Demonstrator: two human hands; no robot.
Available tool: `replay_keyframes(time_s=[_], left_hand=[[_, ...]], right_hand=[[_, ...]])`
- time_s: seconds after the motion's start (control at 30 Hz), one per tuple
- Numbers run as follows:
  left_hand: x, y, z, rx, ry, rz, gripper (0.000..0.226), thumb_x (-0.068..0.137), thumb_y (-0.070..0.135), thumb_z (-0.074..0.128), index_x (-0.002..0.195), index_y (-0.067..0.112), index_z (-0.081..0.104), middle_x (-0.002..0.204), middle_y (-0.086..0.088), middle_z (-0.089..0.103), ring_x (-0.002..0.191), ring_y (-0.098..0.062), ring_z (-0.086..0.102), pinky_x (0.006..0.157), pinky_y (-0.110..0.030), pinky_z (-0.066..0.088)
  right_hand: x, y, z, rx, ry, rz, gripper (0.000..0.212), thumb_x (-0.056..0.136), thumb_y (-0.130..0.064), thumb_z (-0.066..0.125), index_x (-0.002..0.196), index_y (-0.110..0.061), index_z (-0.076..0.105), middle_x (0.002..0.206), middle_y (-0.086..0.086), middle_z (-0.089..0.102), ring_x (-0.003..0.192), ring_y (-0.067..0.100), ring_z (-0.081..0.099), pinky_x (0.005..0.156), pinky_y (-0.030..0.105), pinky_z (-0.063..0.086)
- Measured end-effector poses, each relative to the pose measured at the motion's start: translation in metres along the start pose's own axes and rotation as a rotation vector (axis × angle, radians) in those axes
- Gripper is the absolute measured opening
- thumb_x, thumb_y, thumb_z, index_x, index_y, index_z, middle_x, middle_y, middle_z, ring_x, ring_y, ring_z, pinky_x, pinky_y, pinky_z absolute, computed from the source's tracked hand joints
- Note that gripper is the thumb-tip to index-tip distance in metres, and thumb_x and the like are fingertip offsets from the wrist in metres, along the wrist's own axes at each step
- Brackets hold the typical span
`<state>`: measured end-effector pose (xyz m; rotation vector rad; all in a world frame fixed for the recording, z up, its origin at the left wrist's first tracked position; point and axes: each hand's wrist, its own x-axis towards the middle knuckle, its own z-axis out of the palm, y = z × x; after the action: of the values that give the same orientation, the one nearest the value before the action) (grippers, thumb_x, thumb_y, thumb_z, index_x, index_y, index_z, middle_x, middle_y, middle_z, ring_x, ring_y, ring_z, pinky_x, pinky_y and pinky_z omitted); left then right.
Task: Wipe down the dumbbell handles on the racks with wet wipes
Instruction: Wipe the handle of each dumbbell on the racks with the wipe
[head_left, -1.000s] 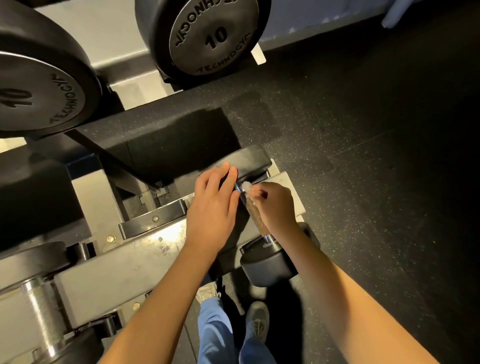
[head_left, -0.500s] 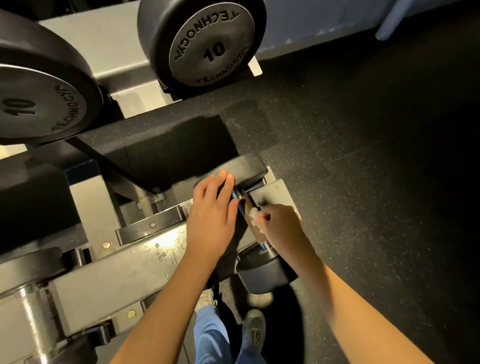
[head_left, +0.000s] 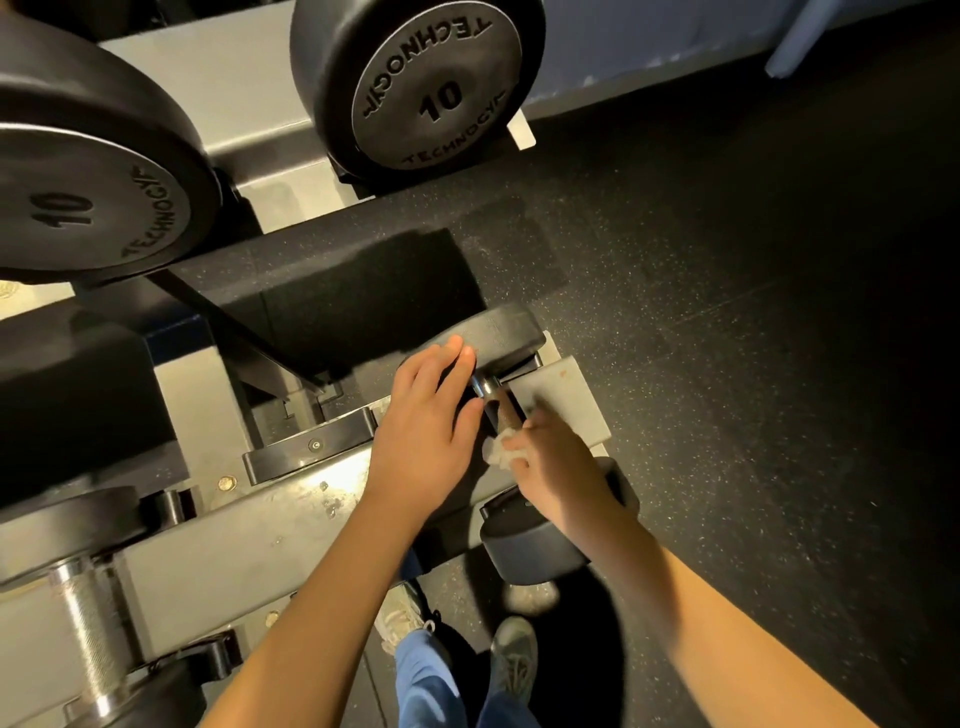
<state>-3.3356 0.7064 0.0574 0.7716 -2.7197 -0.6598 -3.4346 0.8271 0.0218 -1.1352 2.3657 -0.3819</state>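
Note:
A small black dumbbell (head_left: 535, 545) lies across the end of the lower grey rack rail (head_left: 218, 551). Its far head (head_left: 498, 332) sits under the fingertips of my left hand (head_left: 426, 436), whose fingers lie straight on it. The worn metal handle (head_left: 501, 402) runs between the two heads. My right hand (head_left: 556, 467) pinches a crumpled white wet wipe (head_left: 496, 452) against the near part of that handle, just above the near head.
Two large black 10 dumbbells (head_left: 431, 88) (head_left: 88, 202) sit on the upper shelf. Another dumbbell with a knurled steel handle (head_left: 88, 623) rests at the lower left. Dark rubber floor (head_left: 753, 338) stretches to the right. My shoes (head_left: 514, 660) stand below the rack end.
My right hand has slid the wipe down the handle from the far head toward the near head. My left hand has stayed on the far head.

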Motion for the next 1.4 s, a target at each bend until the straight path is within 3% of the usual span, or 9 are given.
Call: replay_keyframes(time_s=[0.17, 0.3, 0.43, 0.63, 0.77, 0.97, 1.13, 1.3, 1.4], left_hand=[[0.0, -0.011, -0.009, -0.085, -0.068, 0.023, 0.049, 0.098, 0.022, 0.05, 0.145, 0.016, 0.037, 0.151, 0.003, 0.034, 0.14, -0.011, 0.024, 0.111, -0.022, 0.017], [0.0, -0.015, -0.01, -0.057, -0.085, 0.04, 0.05, 0.098, 0.022, 0.048, 0.146, 0.017, 0.035, 0.153, 0.004, 0.031, 0.142, -0.01, 0.02, 0.11, -0.018, 0.013], [-0.001, -0.02, -0.013, -0.017, -0.115, 0.073, 0.052, 0.099, 0.024, 0.046, 0.148, 0.02, 0.03, 0.155, 0.006, 0.026, 0.143, -0.01, 0.018, 0.109, -0.021, 0.018], [-0.009, -0.019, -0.015, -0.029, -0.173, 0.057, 0.06, 0.098, 0.025, 0.047, 0.151, 0.023, 0.019, 0.158, 0.007, 0.016, 0.145, -0.01, 0.01, 0.116, -0.03, 0.015], [-0.03, -0.034, -0.023, -0.027, -0.194, 0.047, 0.054, 0.095, 0.026, 0.049, 0.146, 0.021, 0.033, 0.151, 0.002, 0.034, 0.138, -0.014, 0.03, 0.115, -0.034, 0.027], [-0.103, -0.079, -0.045, -0.079, -0.164, -0.07, 0.043, 0.096, 0.03, 0.042, 0.134, 0.013, 0.052, 0.13, -0.003, 0.054, 0.118, -0.02, 0.051, 0.101, -0.037, 0.043], [-0.169, -0.129, -0.064, -0.041, -0.167, -0.183, 0.052, 0.091, 0.037, 0.032, 0.127, 0.01, 0.059, 0.116, -0.004, 0.062, 0.106, -0.022, 0.056, 0.092, -0.029, 0.042], [-0.231, -0.173, -0.086, -0.048, -0.103, -0.347, 0.042, 0.094, 0.029, 0.044, 0.129, 0.008, 0.057, 0.117, -0.005, 0.061, 0.107, -0.021, 0.054, 0.092, -0.031, 0.041], [-0.253, -0.199, -0.096, -0.079, -0.046, -0.473, 0.035, 0.096, 0.013, 0.054, 0.13, 0.007, 0.055, 0.122, -0.008, 0.059, 0.113, -0.025, 0.051, 0.097, -0.029, 0.034]], right_hand=[[0.022, -0.019, -0.003, 0.016, 0.161, 0.038, 0.027, 0.098, -0.023, 0.048, 0.112, -0.009, 0.066, 0.103, 0.007, 0.059, 0.089, 0.019, 0.057, 0.07, 0.022, 0.039], [0.017, -0.027, -0.002, 0.015, 0.236, 0.036, 0.021, 0.096, -0.016, 0.052, 0.105, -0.004, 0.067, 0.097, 0.013, 0.061, 0.087, 0.026, 0.058, 0.067, 0.026, 0.034], [-0.001, -0.02, -0.003, -0.05, 0.116, 0.134, 0.02, 0.095, -0.016, 0.05, 0.103, -0.008, 0.066, 0.102, 0.008, 0.06, 0.094, 0.025, 0.059, 0.078, 0.03, 0.046], [-0.013, -0.026, -0.005, -0.083, 0.018, 0.27, 0.014, 0.092, -0.015, 0.047, 0.097, -0.014, 0.06, 0.092, 0.004, 0.053, 0.092, 0.031, 0.06, 0.07, 0.033, 0.045], [-0.031, -0.028, -0.004, -0.196, 0.119, 0.283, 0.021, 0.093, -0.019, 0.049, 0.108, -0.015, 0.062, 0.105, 0.005, 0.06, 0.092, 0.031, 0.06, 0.065, 0.031, 0.04], [-0.051, -0.059, 0.014, 0.029, 0.294, 0.188, 0.016, 0.087, -0.019, 0.059, 0.099, -0.016, 0.069, 0.1, 0.004, 0.064, 0.087, 0.027, 0.06, 0.067, 0.035, 0.048], [-0.063, -0.111, 0.057, 0.097, 0.22, 0.042, 0.006, 0.082, -0.019, 0.067, 0.078, -0.015, 0.068, 0.08, 0.0, 0.064, 0.075, 0.023, 0.061, 0.059, 0.029, 0.042], [-0.079, -0.168, 0.106, 0.298, 0.058, -0.003, 0.017, 0.09, -0.019, 0.058, 0.104, -0.017, 0.069, 0.096, -0.002, 0.064, 0.081, 0.011, 0.06, 0.07, 0.02, 0.046], [-0.08, -0.198, 0.128, 0.345, 0.028, -0.056, 0.014, 0.09, -0.015, 0.058, 0.097, -0.011, 0.069, 0.09, 0.004, 0.062, 0.079, 0.016, 0.058, 0.07, 0.026, 0.046]])
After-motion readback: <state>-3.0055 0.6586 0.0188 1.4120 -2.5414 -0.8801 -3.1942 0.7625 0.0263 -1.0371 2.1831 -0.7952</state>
